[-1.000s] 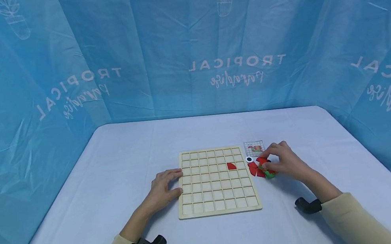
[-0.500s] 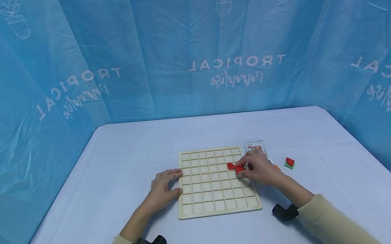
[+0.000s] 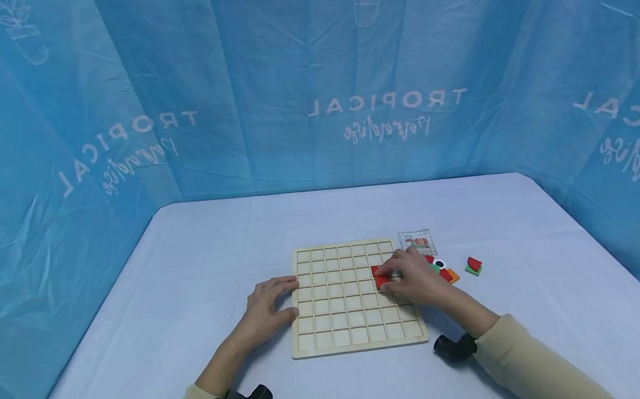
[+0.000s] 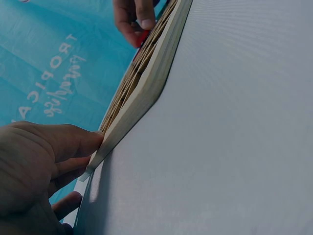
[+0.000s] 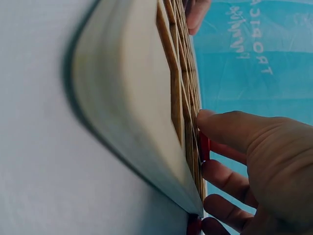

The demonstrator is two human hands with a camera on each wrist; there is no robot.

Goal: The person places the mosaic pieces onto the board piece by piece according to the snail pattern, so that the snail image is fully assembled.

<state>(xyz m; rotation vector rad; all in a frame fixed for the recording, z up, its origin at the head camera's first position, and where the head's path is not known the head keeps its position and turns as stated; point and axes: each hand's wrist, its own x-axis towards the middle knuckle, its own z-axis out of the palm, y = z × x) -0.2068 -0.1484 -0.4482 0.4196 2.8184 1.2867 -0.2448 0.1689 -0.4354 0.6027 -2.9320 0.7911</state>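
Observation:
A square wooden grid board (image 3: 340, 321) lies on the white table. My left hand (image 3: 267, 309) rests against its left edge, fingers and thumb touching the rim, as the left wrist view shows close up. My right hand (image 3: 413, 279) reaches over the board's right side and pinches a red tile (image 3: 382, 281) between thumb and finger, low at the grid. Another red tile (image 3: 375, 270) sits in the cell just above it, partly covered by the fingers. In the right wrist view the red tile (image 5: 204, 147) shows between the thumb and fingers.
Right of the board lie a black-and-white round eye tile (image 3: 439, 264), an orange tile (image 3: 453, 275) and red and green tiles, partly behind my right hand. Farther right sit a red tile (image 3: 475, 262) and a green tile (image 3: 473, 271). A printed pattern card (image 3: 416, 240) lies behind.
My right hand has moved left from the loose tiles onto the board with a red tile, then slightly farther left toward the other red tile. My left hand has stayed put.

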